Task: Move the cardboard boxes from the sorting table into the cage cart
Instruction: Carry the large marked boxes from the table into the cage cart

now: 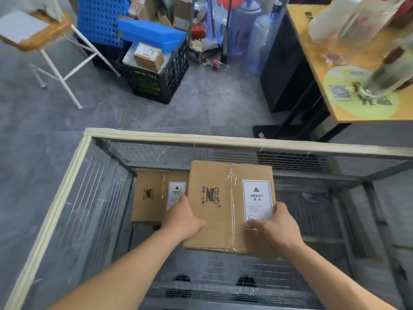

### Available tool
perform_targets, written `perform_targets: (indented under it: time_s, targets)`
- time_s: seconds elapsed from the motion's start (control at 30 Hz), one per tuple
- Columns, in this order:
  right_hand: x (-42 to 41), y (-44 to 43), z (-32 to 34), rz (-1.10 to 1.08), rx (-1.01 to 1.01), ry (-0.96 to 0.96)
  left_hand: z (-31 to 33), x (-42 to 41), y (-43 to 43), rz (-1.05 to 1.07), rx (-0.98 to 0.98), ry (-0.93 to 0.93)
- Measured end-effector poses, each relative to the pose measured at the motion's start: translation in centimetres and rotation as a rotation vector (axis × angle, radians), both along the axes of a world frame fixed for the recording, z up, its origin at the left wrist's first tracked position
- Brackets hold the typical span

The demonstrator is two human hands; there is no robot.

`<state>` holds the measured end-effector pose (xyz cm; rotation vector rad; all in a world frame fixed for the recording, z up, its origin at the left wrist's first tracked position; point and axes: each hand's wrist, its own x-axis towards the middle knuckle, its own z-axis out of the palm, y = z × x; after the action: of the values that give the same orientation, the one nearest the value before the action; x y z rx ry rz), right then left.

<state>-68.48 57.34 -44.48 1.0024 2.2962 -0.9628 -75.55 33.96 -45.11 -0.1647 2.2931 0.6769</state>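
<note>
Even indoor light, motion blur, wide-angle edge distortion.

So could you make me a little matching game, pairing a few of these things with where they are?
Things:
1 held cardboard box
2 second cardboard box
3 small cardboard box
4 yellow round mat

Places:
A in the black crate
B on the wooden table
C between left hand and right hand, over the cage cart
D low in the cart, left side

Pairs: 1-C, 2-D, 3-A, 4-B
</note>
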Motion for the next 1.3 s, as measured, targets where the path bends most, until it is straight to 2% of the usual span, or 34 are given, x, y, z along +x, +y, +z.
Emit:
perform_targets:
  time_s: [0.3,0.63,0.9,1.3]
  targets:
    - [-2.2,1.2,-10.9,0.019,-0.026,-0.049,-11.3,-1.5,1.1,-0.004,-0.104,-0.063]
    - [-4.2,1.3,-19.6,0.054,-0.023,-0.078,-20.6,-3.3,1.4,-0.006,-0.158,-0.046]
    - [-5.1,0.7,-24.2,0.036,-0.027,-0.089,-24.6,-4.4,1.4,-0.05,-0.216,-0.038]
    - [-6.8,1.2,-27.4,0.023,-0.058,-0.053,-25.6,-5.0,3.0,-0.081,-0.283,0.011]
